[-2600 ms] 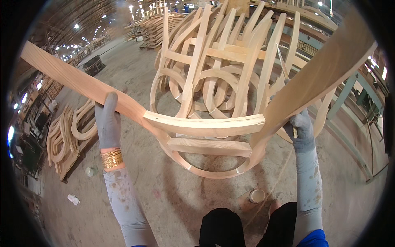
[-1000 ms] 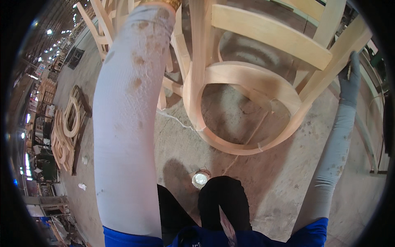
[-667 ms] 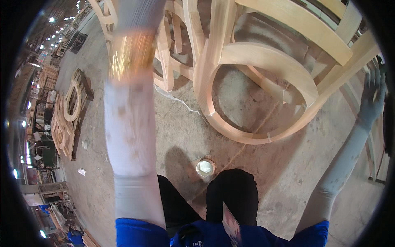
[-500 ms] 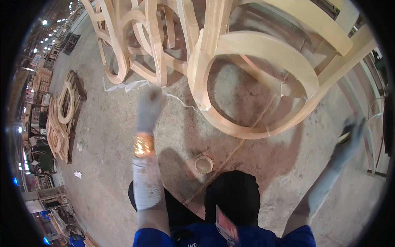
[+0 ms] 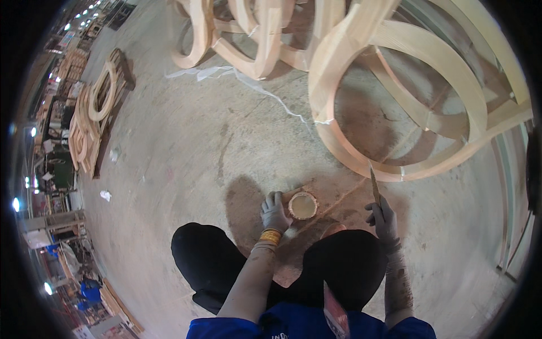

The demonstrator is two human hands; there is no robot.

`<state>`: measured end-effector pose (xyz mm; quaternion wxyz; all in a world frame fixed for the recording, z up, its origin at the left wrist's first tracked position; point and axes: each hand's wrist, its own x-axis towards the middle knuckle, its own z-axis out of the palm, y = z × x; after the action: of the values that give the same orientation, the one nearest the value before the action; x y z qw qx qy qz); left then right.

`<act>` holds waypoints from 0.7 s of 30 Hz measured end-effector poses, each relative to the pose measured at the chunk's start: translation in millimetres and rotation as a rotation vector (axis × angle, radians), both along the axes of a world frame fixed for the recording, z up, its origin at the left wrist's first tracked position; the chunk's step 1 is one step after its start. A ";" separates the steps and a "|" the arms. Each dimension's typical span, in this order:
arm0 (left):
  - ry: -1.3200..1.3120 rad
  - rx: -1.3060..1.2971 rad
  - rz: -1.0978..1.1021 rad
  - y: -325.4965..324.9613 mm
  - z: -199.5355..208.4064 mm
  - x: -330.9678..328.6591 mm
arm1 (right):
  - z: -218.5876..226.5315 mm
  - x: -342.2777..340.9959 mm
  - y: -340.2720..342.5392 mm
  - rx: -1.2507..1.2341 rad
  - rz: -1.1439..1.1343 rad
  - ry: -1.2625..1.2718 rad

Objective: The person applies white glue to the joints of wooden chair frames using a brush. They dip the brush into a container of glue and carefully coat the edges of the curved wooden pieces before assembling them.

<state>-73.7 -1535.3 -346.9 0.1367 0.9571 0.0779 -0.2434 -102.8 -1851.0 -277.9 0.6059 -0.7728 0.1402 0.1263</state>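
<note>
On the concrete floor between my knees sits a small round pot (image 5: 303,205) with a crusted rim and pale, cloudy contents. My left hand (image 5: 275,213), in a grey glove, is at the pot's left side, fingers partly bent and apart, holding nothing I can see; whether it touches the rim is unclear. In my gloved right hand (image 5: 385,220) is a narrow, pointed knife-like tool (image 5: 374,183), its tip pointing away from me. Beyond the tip stands a pale wooden frame (image 5: 361,161) with a round loop, and a thin white strip (image 5: 323,121) is wrapped around its left side.
More curved wooden frames (image 5: 265,53) stand at the far side. A loose white strip (image 5: 262,89) trails across the floor (image 5: 186,135) from them. To the left lies a pallet of wooden rings (image 5: 93,118), with scraps of white paper (image 5: 105,195) nearby.
My left hand has come down from the white strip to beside the pot. My right hand has swung inward from the far right, still holding the tool. The view has shifted.
</note>
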 end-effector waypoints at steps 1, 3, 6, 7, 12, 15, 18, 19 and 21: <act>-0.084 0.046 -0.004 -0.2 -0.9 -1.4 | -9.6 4.5 9.8 0.028 -0.020 0.008; 0.013 0.010 0.010 -3.4 2.4 10.0 | -28.5 3.9 26.7 0.055 -0.084 0.032; 0.081 0.101 0.048 14.6 -1.3 14.7 | -32.8 11.8 52.6 -0.100 0.111 0.007; 0.119 0.103 0.070 23.5 -2.7 16.0 | -29.5 20.3 58.1 -0.077 0.136 0.018; 0.291 -0.404 0.041 65.1 -3.7 49.0 | -7.4 69.4 39.2 -0.192 0.213 -0.358; 0.694 -0.391 -0.130 69.8 15.3 125.9 | 44.9 102.4 27.5 -0.108 0.213 -0.322; 0.658 -0.346 -0.290 118.9 71.4 210.9 | 99.3 138.8 30.7 -0.145 0.271 -0.309; 0.615 -0.354 -0.286 129.5 100.5 240.4 | 114.4 152.8 30.5 -0.217 0.286 -0.338; 0.540 -0.544 -0.109 129.2 161.5 287.0 | 160.9 181.1 42.4 -0.400 0.356 -0.616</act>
<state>213.3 -1406.2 -185.4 0.3472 0.7900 -0.0072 -0.5052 78.3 -1808.6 -117.0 0.4260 -0.8894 -0.1617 -0.0380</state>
